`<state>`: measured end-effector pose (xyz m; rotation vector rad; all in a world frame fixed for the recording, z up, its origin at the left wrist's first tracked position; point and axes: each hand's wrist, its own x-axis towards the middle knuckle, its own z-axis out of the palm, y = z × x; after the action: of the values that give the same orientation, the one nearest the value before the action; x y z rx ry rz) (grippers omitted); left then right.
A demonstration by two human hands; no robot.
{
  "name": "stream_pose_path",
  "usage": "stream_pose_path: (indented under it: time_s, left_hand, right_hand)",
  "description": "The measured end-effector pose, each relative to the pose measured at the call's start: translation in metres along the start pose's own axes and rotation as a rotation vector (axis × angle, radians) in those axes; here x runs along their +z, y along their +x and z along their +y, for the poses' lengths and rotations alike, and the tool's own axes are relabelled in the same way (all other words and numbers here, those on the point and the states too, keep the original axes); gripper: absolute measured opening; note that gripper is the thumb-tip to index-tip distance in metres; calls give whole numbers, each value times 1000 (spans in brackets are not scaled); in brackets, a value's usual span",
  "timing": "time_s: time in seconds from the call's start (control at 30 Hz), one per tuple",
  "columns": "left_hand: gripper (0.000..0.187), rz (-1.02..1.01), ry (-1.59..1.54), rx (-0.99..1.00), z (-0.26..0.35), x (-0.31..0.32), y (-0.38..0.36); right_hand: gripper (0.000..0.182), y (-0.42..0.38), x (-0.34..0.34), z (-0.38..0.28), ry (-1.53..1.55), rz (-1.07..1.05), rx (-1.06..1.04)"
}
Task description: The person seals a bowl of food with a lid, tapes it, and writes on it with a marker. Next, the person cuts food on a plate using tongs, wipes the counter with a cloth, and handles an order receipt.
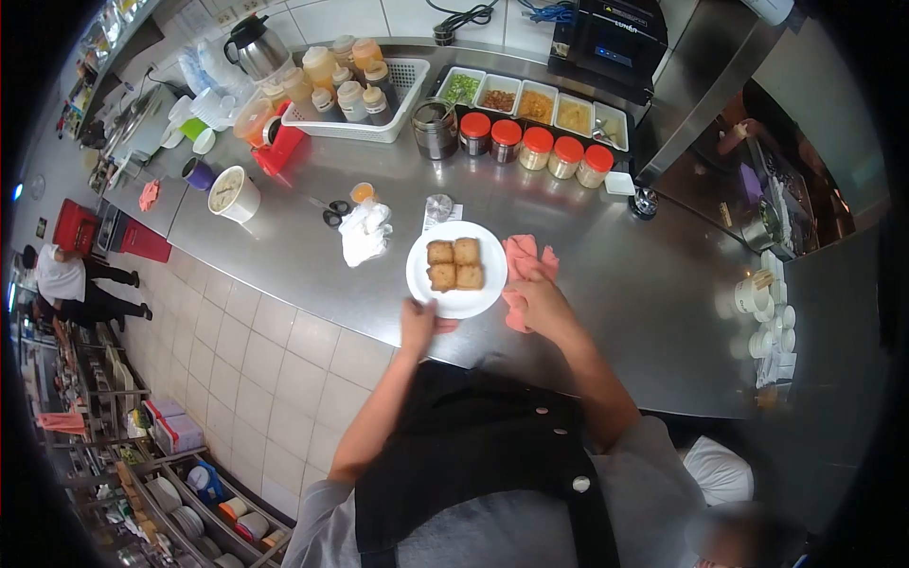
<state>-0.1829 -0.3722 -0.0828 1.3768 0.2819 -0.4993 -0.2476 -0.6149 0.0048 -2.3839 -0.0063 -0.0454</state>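
Note:
A white plate (pixel 431 284) with several squares of toast (pixel 454 264) sits on the steel counter (pixel 615 284). My left hand (pixel 418 324) grips the plate's near edge. My right hand (pixel 538 298) rests flat on a pink cloth (pixel 522 254) just right of the plate, pressing it to the counter.
A crumpled white cloth (pixel 365 233), scissors (pixel 333 209) and a small glass (pixel 438 207) lie beyond the plate. Red-lidded jars (pixel 536 149), condiment trays (pixel 535 99), a basket of bottles (pixel 352 93) and a kettle (pixel 258 47) line the back. Small white cups (pixel 769 317) stand right. A person (pixel 71 284) stands on the tiled floor, far left.

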Motion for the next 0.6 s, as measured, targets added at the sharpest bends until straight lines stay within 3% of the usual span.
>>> stream_pose_path:
  time_s: [0.07, 0.17, 0.2, 0.3, 0.37, 0.4, 0.47, 0.6]
  left_hand:
    - [34, -196, 9, -109, 17, 25, -31]
    - [33, -155, 133, -218, 26, 9, -29]
    - [35, -104, 240, -78, 23, -2, -19]
    - [34, -29, 344, 40, 33, -13, 8]
    - [30, -100, 305, 30, 37, -8, 19]
    - [30, -100, 303, 31, 35, -6, 21]
    - [26, -19, 261, 28, 31, -3, 26]
    - [25, -7, 225, 70, 25, -1, 22]
  right_hand:
    - [17, -6, 4, 2, 101, 70, 40]
    - [17, -7, -4, -5, 117, 201, 137]
    - [17, -4, -3, -1, 119, 196, 139]
    - [15, 12, 11, 14, 20, 228, 112]
    - [11, 24, 25, 10, -355, 421, -120]
    - [11, 24, 31, 8, -356, 421, -121]
    - [9, 20, 44, 2, -225, 194, -3]
    - [8, 16, 57, 3, -281, 113, -95]
